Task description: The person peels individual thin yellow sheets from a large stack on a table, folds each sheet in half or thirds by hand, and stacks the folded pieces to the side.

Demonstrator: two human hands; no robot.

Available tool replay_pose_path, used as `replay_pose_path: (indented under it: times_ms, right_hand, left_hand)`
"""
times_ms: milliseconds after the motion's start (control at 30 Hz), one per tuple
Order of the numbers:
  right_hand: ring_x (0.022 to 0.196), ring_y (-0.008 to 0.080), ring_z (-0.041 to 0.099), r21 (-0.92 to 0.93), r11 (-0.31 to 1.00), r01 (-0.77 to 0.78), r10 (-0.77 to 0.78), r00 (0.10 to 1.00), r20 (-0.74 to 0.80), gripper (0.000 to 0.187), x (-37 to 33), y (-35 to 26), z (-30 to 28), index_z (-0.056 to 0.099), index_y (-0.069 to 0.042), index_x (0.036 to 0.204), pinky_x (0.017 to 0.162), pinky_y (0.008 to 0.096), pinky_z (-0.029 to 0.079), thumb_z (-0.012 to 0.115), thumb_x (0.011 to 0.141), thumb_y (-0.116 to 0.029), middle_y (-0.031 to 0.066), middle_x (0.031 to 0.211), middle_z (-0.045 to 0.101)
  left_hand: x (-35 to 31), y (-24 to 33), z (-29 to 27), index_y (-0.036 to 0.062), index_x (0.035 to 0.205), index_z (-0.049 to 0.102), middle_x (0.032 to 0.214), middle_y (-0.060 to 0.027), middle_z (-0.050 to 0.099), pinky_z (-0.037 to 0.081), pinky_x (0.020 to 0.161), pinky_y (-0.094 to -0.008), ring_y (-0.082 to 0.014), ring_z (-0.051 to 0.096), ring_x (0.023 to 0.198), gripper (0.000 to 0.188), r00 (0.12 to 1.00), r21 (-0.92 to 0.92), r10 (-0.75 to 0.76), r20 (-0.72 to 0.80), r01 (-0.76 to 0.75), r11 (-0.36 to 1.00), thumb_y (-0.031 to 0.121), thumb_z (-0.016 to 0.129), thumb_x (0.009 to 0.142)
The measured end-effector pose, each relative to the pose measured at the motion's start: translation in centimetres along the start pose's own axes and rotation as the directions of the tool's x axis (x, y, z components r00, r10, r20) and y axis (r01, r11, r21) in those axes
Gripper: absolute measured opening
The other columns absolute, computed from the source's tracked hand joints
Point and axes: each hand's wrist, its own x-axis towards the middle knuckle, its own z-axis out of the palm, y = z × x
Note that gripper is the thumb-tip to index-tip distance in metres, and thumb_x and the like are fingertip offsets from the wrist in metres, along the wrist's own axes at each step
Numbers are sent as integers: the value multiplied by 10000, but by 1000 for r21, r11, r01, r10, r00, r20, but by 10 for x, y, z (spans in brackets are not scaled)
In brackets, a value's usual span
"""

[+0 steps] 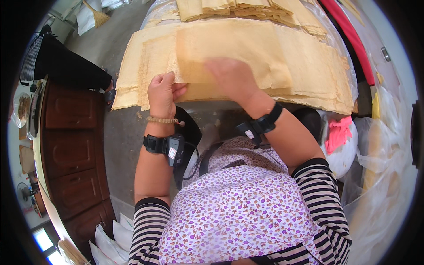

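Note:
A thin, pale-yellow sheet [234,39], resembling bean curd skin, lies over a broad stack of similar sheets [316,62] on the table. My left hand [162,93] pinches the near left corner of the sheet between thumb and fingers, at the stack's near edge. To its right, my right hand [234,78] hovers over or brushes the sheet's near part. Motion smears its fingers, so whether they grip anything cannot be made out. Both wrists carry black straps with small devices, and a beaded bracelet circles the left wrist.
More folded yellow sheets [251,6] lie at the table's far side over clear plastic. A brown wooden cabinet [73,150] stands on the left, near a person in dark trousers [66,62]. On the right are a pink cloth [339,134] on a white container and hanging plastic [384,163].

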Motion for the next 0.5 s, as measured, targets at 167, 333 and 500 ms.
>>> replay_pose_path:
  times_ms: [167,333,500]
  right_hand:
    - [817,380,649,18,944,-330,280,769,-575,327,10,67,-105,667,12,1022,720,446,503,449,1047,-231,214,897,686]
    - [872,312,659,823,441,-359,887,32,-461,349,-46,125,-168,588,55,1160,747,406,517,467,1044,-250,163,1114,683]
    - [998,258,677,961,255,-110,965,-29,-260,294,-135,141,-146,585,33,1182,813,387,571,513,1029,-208,125,1205,659]
  left_hand:
    - [33,7,-45,50,1025,628,900,-65,699,598,607,-305,-183,691,703,142,988,0,140,-58,-140,990,155,643,931]
    - [42,16,-74,29,986,604,842,-61,666,592,546,-297,-172,666,650,143,979,-24,133,-154,-138,990,142,653,914]
    - [46,8,-112,24,1131,634,989,-96,726,607,619,-291,-192,715,742,237,967,26,132,-219,-129,991,143,641,927]
